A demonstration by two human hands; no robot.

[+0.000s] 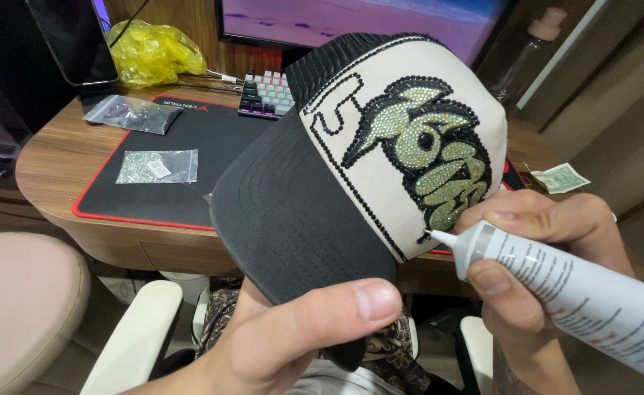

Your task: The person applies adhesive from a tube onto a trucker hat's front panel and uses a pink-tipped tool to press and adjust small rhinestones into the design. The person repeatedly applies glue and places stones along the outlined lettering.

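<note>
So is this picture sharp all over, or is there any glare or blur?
Head view: the cap and glue tube are sharp; its rhinestones glint under soft indoor light; the left hand, very close, looks slightly soft; the bright screen behind is somewhat washed out.

Warm, even indoor light falls from above — bright on the cap (402, 139) front, soft shadow beneath its brim. The monitor (358, 18) glows purple. Focus is sharp up close; the frame's corners go dim and slightly soft.
</note>
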